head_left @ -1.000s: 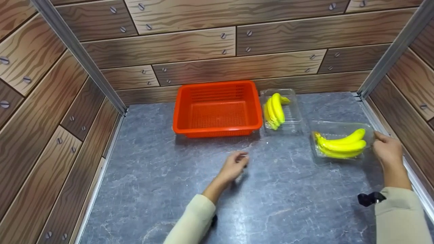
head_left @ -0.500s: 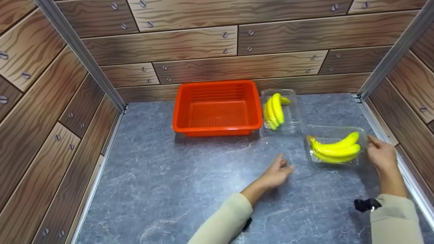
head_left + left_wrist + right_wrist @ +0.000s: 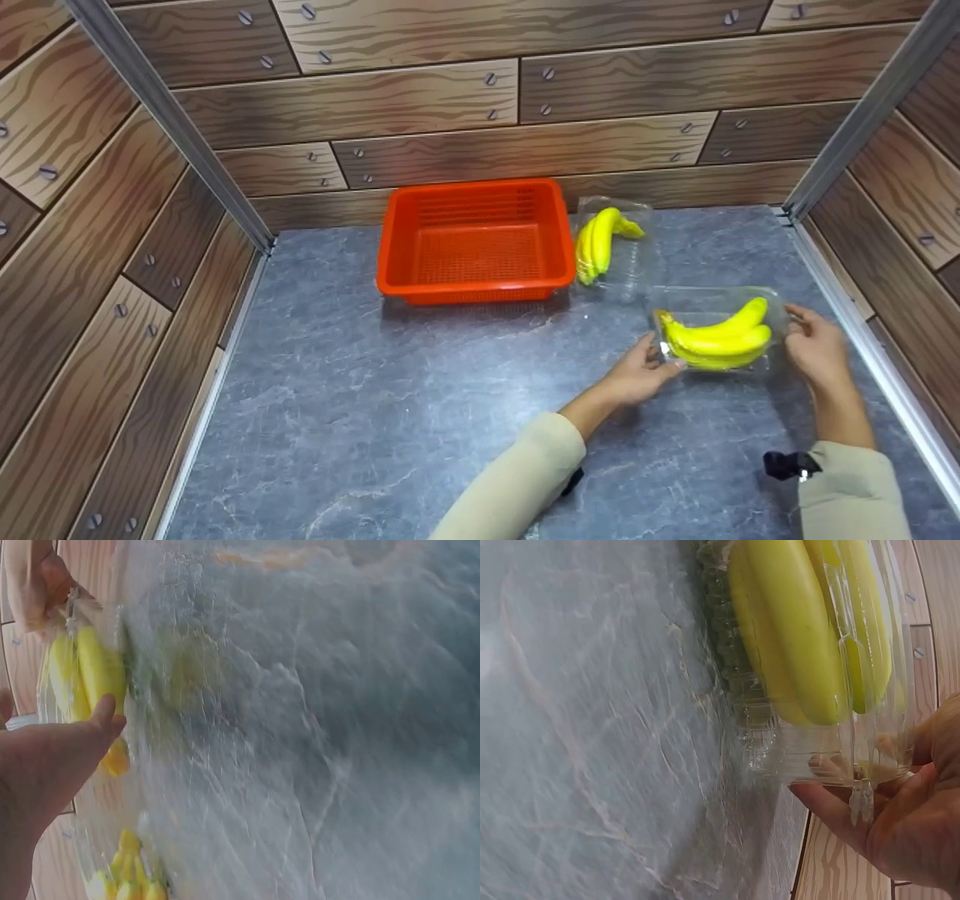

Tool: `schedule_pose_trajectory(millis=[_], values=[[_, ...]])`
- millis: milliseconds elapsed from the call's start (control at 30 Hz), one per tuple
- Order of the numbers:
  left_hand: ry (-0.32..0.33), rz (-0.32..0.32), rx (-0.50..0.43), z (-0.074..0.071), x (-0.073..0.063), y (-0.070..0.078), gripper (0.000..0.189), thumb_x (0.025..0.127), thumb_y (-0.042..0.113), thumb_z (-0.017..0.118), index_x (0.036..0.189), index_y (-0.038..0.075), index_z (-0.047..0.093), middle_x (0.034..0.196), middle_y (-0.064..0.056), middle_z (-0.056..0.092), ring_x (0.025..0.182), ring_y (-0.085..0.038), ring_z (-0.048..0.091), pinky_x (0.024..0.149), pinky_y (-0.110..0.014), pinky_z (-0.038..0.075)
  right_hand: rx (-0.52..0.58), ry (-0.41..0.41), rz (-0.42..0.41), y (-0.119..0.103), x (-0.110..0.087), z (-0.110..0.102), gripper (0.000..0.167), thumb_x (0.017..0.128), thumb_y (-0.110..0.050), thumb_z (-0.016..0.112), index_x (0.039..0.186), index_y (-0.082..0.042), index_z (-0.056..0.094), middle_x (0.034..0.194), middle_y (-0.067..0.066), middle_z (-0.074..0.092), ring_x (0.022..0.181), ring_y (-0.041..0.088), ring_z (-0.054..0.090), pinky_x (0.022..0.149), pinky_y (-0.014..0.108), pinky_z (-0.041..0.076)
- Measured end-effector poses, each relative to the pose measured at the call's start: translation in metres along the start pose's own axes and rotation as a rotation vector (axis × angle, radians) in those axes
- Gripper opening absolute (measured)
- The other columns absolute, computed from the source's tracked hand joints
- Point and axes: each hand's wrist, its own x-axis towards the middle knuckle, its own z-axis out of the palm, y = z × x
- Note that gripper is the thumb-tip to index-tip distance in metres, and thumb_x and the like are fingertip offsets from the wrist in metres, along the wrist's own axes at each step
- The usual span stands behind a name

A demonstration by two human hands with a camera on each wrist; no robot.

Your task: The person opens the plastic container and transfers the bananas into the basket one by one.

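Observation:
A clear plastic clamshell box [image 3: 697,300] with yellow bananas [image 3: 716,341] inside is at the right side of the table. My right hand [image 3: 817,349] grips its right end; in the right wrist view the fingers [image 3: 829,810] of that hand reach under the box's rim. At the box's left end is my left hand [image 3: 634,375], thumb and fingers spread apart at the near corner. The left wrist view shows that thumb [image 3: 105,712] overlapping the bananas. Behind and to the left stands a second clear box [image 3: 634,262] holding more bananas [image 3: 600,240].
An orange-red perforated basket [image 3: 476,255] stands against the back wall, left of the second box. Wood-patterned walls [image 3: 420,150] enclose the grey marbled table [image 3: 337,390] at the back and both sides. A metal rail [image 3: 862,330] runs along the right edge.
My right hand has brought the box left and slightly nearer. My left hand has swung right from the table's middle to the box's left end. The bananas in the far box have shifted slightly.

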Motion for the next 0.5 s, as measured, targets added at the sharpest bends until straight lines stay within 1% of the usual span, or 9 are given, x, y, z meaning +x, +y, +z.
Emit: schedule_pose_trajectory(millis=[67,167,267,300,333,367,400,433,500], values=[[0.028,-0.002,-0.010,0.002,0.001,-0.001,0.075,0.104,0.034,0.070,0.167,0.013,0.034,0.160,-0.012,0.057,0.144,-0.030,0.061,0.112,-0.035,0.056,0.010,-0.002,-0.009,-0.002,-0.003,0.004,0.055,0.107,-0.011,0.033,0.159,0.007,0.041,0.149,0.044,0.052,0.127,0.048,0.055,0.069,0.007,0.038],[0.064,0.015,-0.040,0.004,0.001,-0.004,0.072,0.102,0.032,0.073,0.164,0.015,0.039,0.159,-0.010,0.058,0.141,-0.027,0.063,0.109,-0.032,0.058,0.018,-0.010,-0.011,-0.005,-0.008,0.009,0.055,0.108,-0.011,0.033,0.159,0.008,0.040,0.148,0.045,0.052,0.127,0.049,0.055,0.069,0.006,0.038],[0.093,0.047,-0.082,0.007,0.000,-0.007,0.068,0.101,0.030,0.074,0.160,0.016,0.043,0.158,-0.007,0.058,0.143,-0.022,0.060,0.111,-0.031,0.055,0.025,-0.027,-0.004,-0.007,-0.013,0.011,0.055,0.109,-0.010,0.032,0.160,0.008,0.038,0.147,0.046,0.051,0.126,0.049,0.056,0.068,0.006,0.040],[0.105,0.060,-0.092,0.008,0.000,-0.007,0.066,0.101,0.029,0.075,0.158,0.015,0.044,0.157,-0.007,0.058,0.143,-0.021,0.059,0.113,-0.031,0.053,0.025,-0.032,-0.003,-0.008,-0.015,0.012,0.055,0.109,-0.010,0.032,0.160,0.008,0.038,0.147,0.045,0.052,0.123,0.046,0.057,0.067,0.007,0.041],[0.120,0.068,-0.101,0.009,-0.001,-0.008,0.065,0.101,0.029,0.075,0.157,0.015,0.045,0.157,-0.006,0.059,0.143,-0.020,0.058,0.115,-0.031,0.051,0.023,-0.035,-0.005,-0.009,-0.016,0.013,0.055,0.109,-0.010,0.032,0.160,0.008,0.038,0.145,0.045,0.053,0.118,0.042,0.060,0.067,0.008,0.043],[0.145,0.064,-0.095,0.009,-0.001,-0.008,0.066,0.100,0.030,0.076,0.156,0.015,0.046,0.156,-0.006,0.060,0.143,-0.019,0.058,0.116,-0.031,0.050,0.021,-0.040,-0.011,-0.010,-0.017,0.014,0.054,0.109,-0.009,0.033,0.160,0.008,0.038,0.144,0.045,0.053,0.112,0.036,0.062,0.067,0.010,0.043],[0.169,0.063,-0.094,0.010,-0.001,-0.009,0.067,0.099,0.031,0.076,0.156,0.014,0.046,0.155,-0.006,0.060,0.143,-0.020,0.057,0.118,-0.032,0.048,0.016,-0.038,-0.019,-0.011,-0.018,0.015,0.054,0.108,-0.009,0.034,0.159,0.008,0.039,0.142,0.045,0.055,0.106,0.027,0.063,0.067,0.010,0.044],[0.196,0.059,-0.089,0.010,-0.002,-0.009,0.067,0.098,0.031,0.077,0.155,0.013,0.046,0.154,-0.007,0.061,0.143,-0.021,0.058,0.119,-0.034,0.048,0.016,-0.039,-0.027,-0.012,-0.019,0.016,0.053,0.108,-0.008,0.035,0.159,0.009,0.039,0.141,0.045,0.056,0.099,0.018,0.062,0.067,0.011,0.045],[0.251,0.048,-0.073,0.010,-0.003,-0.010,0.070,0.096,0.034,0.079,0.155,0.011,0.047,0.153,-0.009,0.062,0.143,-0.023,0.058,0.121,-0.038,0.047,0.007,-0.040,-0.047,-0.014,-0.021,0.019,0.052,0.108,-0.008,0.037,0.157,0.009,0.042,0.137,0.045,0.058,0.090,0.004,0.056,0.068,0.012,0.046]])
